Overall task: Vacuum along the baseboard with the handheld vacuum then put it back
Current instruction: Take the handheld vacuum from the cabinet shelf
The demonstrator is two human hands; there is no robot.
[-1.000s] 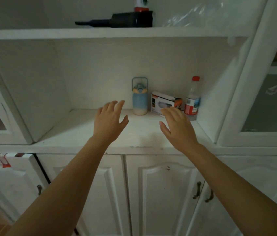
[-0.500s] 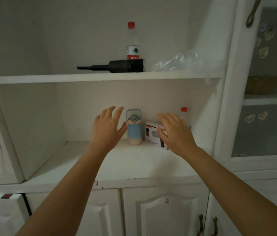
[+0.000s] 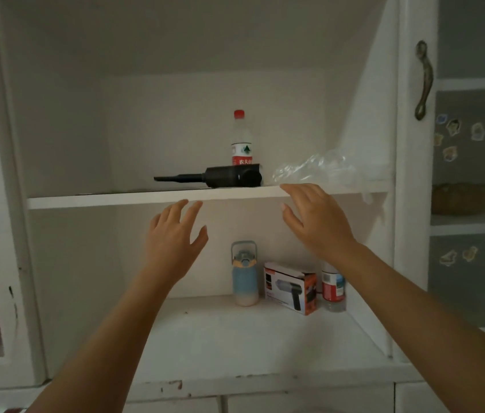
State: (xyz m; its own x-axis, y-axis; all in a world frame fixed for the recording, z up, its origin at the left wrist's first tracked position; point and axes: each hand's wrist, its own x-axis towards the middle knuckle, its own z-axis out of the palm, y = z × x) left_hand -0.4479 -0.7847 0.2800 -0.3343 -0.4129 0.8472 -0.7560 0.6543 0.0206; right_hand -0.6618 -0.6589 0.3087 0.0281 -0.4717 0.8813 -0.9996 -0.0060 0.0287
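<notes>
A black handheld vacuum (image 3: 223,176) lies on its side on the upper shelf (image 3: 116,199) of a white cabinet, its thin nozzle pointing left. My left hand (image 3: 175,236) is raised below the shelf edge, fingers spread and empty, a little below and left of the vacuum. My right hand (image 3: 314,217) is raised too, fingers straight, its fingertips at the shelf's front edge just right of the vacuum. Neither hand touches the vacuum.
A red-capped water bottle (image 3: 241,138) stands behind the vacuum, with crumpled clear plastic (image 3: 315,168) to its right. On the lower shelf stand a blue flask (image 3: 245,275), a vacuum box (image 3: 290,287) and another bottle (image 3: 333,290). Glass doors with metal handles (image 3: 424,81) flank the opening.
Both hands have risen from the lower shelf level up to the upper shelf's edge. My view has tilted upward, bringing the vacuum toward the middle of the frame.
</notes>
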